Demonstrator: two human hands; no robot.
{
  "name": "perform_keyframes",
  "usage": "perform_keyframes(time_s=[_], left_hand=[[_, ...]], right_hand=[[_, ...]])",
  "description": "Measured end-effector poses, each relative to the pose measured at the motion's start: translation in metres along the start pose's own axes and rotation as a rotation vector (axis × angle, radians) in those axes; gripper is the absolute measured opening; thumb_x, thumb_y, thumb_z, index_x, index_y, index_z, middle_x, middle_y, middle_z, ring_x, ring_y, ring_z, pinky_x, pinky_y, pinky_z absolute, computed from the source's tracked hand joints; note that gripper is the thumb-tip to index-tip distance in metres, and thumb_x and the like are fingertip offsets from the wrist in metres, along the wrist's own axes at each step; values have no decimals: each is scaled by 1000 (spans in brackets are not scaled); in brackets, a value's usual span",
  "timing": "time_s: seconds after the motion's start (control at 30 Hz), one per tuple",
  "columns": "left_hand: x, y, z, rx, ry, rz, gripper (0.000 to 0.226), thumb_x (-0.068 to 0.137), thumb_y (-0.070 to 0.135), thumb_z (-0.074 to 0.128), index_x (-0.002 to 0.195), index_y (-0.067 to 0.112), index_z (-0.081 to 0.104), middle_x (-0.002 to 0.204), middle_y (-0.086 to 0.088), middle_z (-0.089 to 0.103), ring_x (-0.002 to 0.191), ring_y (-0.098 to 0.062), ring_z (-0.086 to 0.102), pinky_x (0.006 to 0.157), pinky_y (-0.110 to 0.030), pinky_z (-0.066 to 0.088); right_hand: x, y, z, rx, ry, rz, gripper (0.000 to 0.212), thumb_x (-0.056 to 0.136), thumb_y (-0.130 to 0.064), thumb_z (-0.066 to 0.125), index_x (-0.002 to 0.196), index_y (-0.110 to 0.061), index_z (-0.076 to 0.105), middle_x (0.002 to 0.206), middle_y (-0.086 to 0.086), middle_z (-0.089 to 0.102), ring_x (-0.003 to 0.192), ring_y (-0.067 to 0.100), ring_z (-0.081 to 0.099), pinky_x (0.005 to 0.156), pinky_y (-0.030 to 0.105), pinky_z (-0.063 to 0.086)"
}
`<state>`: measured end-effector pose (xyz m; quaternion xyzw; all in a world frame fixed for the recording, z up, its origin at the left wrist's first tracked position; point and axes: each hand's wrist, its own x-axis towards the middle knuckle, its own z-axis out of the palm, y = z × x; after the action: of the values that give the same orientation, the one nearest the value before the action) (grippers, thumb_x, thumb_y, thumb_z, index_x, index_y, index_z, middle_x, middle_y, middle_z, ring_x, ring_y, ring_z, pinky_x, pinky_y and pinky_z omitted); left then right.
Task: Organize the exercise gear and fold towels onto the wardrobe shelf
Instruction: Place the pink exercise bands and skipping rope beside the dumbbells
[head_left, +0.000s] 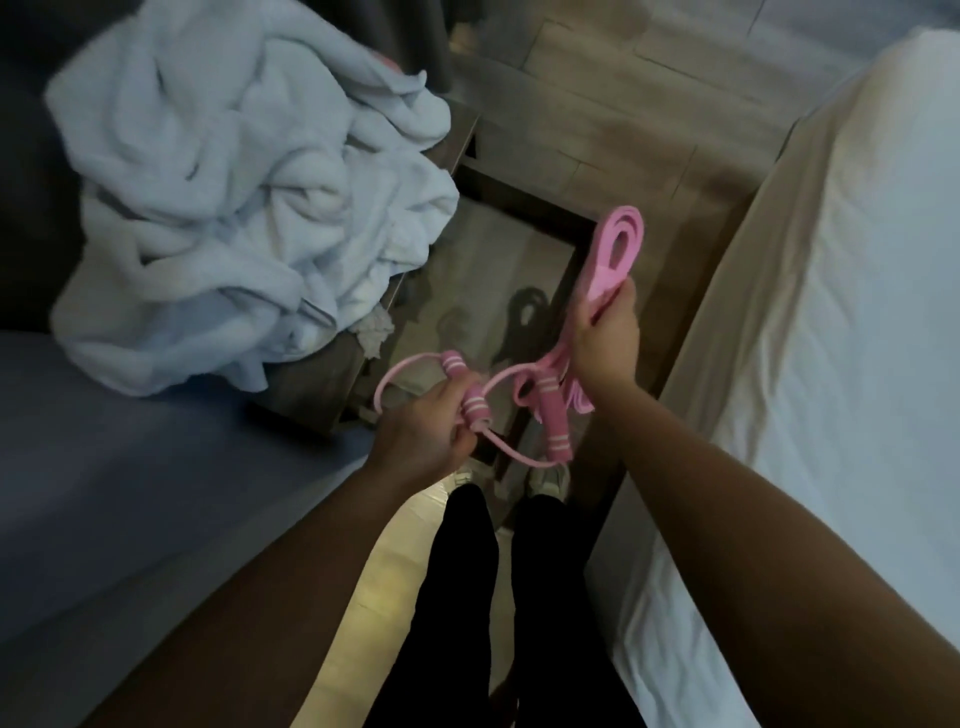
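While the left hand (423, 428) curls its fingers round one striped foam handle (470, 402) of a pink exercise cord (498, 382), the cord's second handle (551, 423) hangs free just beside it, and both are held in the air above the near end of the low table (311, 379). The right hand (608, 338), also above the table and a little farther along it, closes thumb and fingers on a folded flat pink band (618, 254). The band's loops stand up out of the fist, and its loose strands trail down towards the second handle. On the table's left part lies a crumpled heap of pale towels (223, 208), unfolded and spilling over the edge. Left of the table is a grey-blue cushion (130, 467). Right of the table runs a bed (831, 312) with a white sheet. At the table's near end stand the person's legs (467, 597) in black.
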<state>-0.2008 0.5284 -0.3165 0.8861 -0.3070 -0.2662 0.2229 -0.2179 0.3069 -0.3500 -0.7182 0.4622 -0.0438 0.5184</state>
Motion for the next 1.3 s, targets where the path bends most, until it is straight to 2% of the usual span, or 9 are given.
perform_keyframes(time_s=[0.23,0.33,0.37,0.47,0.57,0.67,0.93,1.17,1.3], left_hand=[[-8,5,19,-36,88,-100,31,85,20,64,112,25,52,85,9,64,76,-14,66,64,-32,53],[-11,3,30,-82,149,-176,34,81,16,65,103,35,47,76,22,52,70,10,52,57,-19,38],[-13,2,33,-91,156,-212,36,80,16,65,103,36,46,78,24,50,70,9,49,58,-20,37],[-22,-1,34,-121,142,-282,46,80,17,65,116,36,44,84,27,47,74,7,46,61,-22,38],[-31,-4,28,-167,116,-308,48,80,17,66,119,35,44,84,24,49,77,0,51,64,-26,42],[-37,-5,21,-166,147,-289,46,79,15,66,117,31,45,82,24,49,74,8,47,60,-18,37],[-45,-15,-1,-148,210,-337,44,80,13,64,120,21,48,90,5,55,80,-15,54,65,-29,42],[-59,-31,-11,-122,276,-397,47,80,22,60,125,14,53,108,-9,61,102,-30,58,85,-40,50],[-58,-41,-13,-79,320,-432,42,82,14,68,122,8,56,101,-9,65,96,-28,61,78,-34,46]], right_hand=[[-16,59,-29,121,-227,366,44,102,-25,39,145,-13,33,103,10,60,76,19,60,60,27,50],[-21,75,-21,248,-289,542,46,103,-30,33,145,-10,37,106,12,55,90,24,57,76,32,50],[-22,76,-18,283,-304,615,46,103,-33,33,141,-9,40,103,11,54,89,24,55,76,31,48],[-23,74,-12,475,-412,795,35,101,-35,40,112,-6,55,71,4,53,55,13,50,47,24,45],[-19,71,-11,638,-520,922,40,100,-41,42,82,-7,52,61,2,47,42,12,46,38,21,39],[-15,72,-8,635,-551,922,44,101,-41,40,85,-3,53,66,4,47,42,12,46,37,22,40],[-8,52,28,602,-673,906,42,102,-40,36,87,-4,50,68,4,46,39,11,45,34,19,38],[-5,28,84,642,-772,872,39,102,-39,36,85,-6,48,69,4,43,37,11,45,34,16,36],[-3,14,111,638,-810,852,37,102,-38,37,87,-6,48,69,5,43,36,11,44,34,16,35]])
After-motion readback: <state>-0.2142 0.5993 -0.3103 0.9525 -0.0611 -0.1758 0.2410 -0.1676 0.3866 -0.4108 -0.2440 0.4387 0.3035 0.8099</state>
